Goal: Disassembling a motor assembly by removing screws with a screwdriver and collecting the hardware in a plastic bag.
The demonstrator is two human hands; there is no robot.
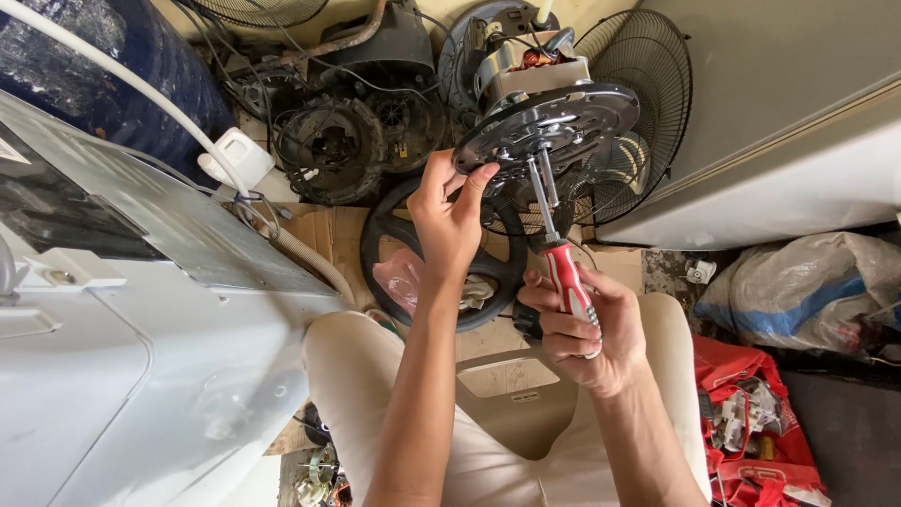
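Left hand (449, 211) pinches the motor plate (554, 122) rim; right hand (587, 329) fists the screwdriver (563, 268), clutter crowding close.

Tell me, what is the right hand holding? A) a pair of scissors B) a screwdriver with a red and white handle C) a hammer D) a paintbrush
B: the right hand grips a screwdriver with a red and white handle, its metal shaft reaching up to the round metal fan motor plate that the left hand steadies.
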